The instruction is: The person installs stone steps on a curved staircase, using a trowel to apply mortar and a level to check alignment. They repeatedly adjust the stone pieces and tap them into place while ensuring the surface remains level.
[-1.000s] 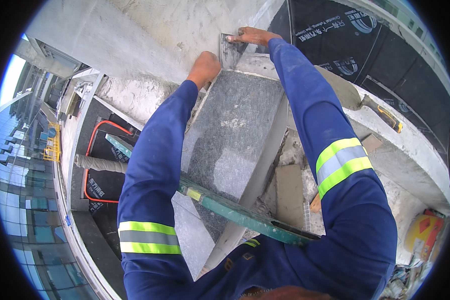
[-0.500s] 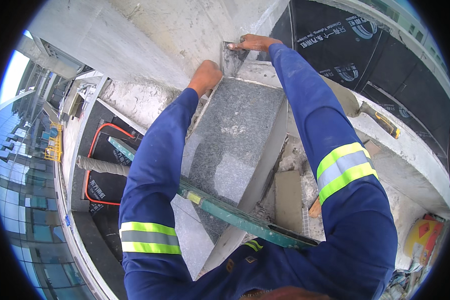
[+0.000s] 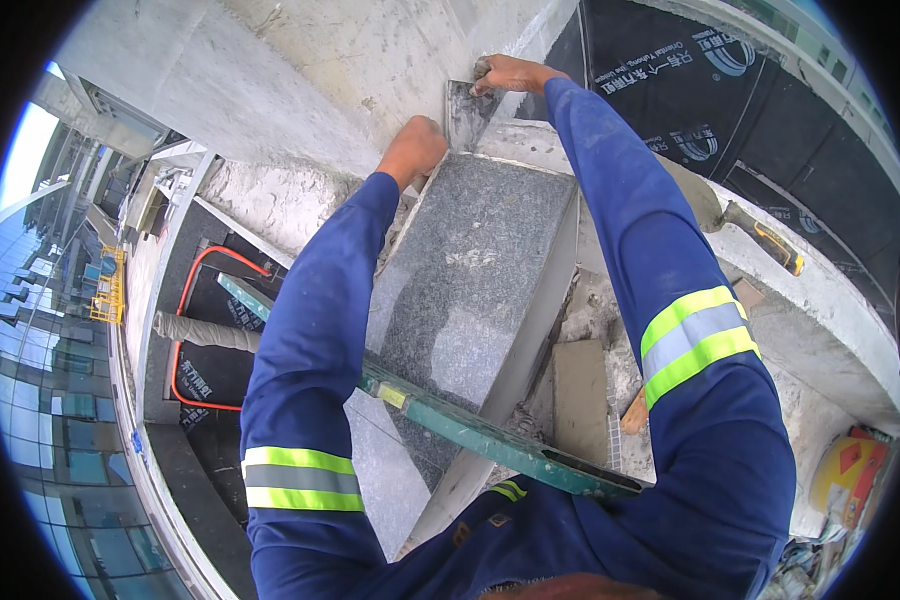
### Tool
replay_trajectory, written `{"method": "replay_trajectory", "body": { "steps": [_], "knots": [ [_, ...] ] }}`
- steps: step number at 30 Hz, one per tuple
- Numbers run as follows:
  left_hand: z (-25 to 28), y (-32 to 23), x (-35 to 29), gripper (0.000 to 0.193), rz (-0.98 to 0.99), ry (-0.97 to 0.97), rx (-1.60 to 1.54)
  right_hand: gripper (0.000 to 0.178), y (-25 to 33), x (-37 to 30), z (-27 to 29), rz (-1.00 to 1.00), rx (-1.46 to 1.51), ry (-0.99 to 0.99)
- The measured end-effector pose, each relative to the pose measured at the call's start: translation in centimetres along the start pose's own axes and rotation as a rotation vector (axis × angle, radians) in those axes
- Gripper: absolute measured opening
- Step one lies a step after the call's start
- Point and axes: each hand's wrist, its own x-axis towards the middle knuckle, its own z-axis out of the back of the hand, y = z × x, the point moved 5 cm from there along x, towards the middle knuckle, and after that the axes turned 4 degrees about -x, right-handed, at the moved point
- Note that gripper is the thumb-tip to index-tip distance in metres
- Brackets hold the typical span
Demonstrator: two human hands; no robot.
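A speckled grey stone slab (image 3: 475, 230), partly darkened as if wet, lies before me against the pale wall. My left hand (image 3: 416, 148) is closed in a fist by its far left edge; whatever its fingers may hold is hidden. At the slab's far end a small dark-grey stone piece (image 3: 464, 120) stands by the wall. My right hand (image 3: 510, 75) has its fingers curled on the upper right corner of that piece. A long green spirit level (image 3: 470, 428) crosses over the slab close to my body, passing under my left forearm.
A trowel with a yellow-and-black handle (image 3: 778, 248) rests on the curved concrete ledge (image 3: 820, 300) at right. Below it are a grey block (image 3: 580, 400) and a yellow-and-red bucket (image 3: 848, 478). An orange hose (image 3: 182, 290) and a wrapped pole (image 3: 202, 330) lie at left.
My right hand has drawn up and slightly right along the small stone piece, its fingers now more curled. The left hand has barely shifted.
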Motion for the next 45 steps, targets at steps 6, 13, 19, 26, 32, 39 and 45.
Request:
{"method": "replay_trajectory", "body": {
  "steps": [6, 13, 19, 26, 32, 39, 45],
  "knots": [
    [-0.1, -0.2, -1.2, 0.033, 0.067, 0.079, -0.247, 0.063, 3.4, -1.0, -1.1, -0.049, -0.179, -0.026],
    [0.3, 0.0, -1.5, 0.026, 0.080, 0.029, -0.175, 0.052, 3.4, -1.4, -1.4, -0.120, -0.212, -0.058],
    [2.7, -3.0, -5.3, 0.037, -0.095, -0.026, 0.251, 0.043, 3.6, -3.3, 1.5, -0.069, -0.396, -0.089],
    [6.2, -6.5, -20.6, 0.046, -0.257, -0.036, 0.199, 0.046, 6.7, -13.9, 3.3, 0.316, -0.718, 0.078],
    [8.1, -7.9, -32.4, 0.036, -0.274, -0.107, 0.217, 0.070, 6.6, -24.9, -1.1, 0.400, -0.724, 0.347],
    [8.2, -5.9, -42.4, 0.031, -0.241, -0.168, 0.150, 0.088, 8.8, -34.4, -4.6, 0.527, -0.793, 0.153],
    [7.0, -3.2, -47.8, 0.033, -0.143, -0.133, 0.122, 0.081, 12.0, -35.8, -2.6, 0.586, -0.590, 0.229]
  ]
}}
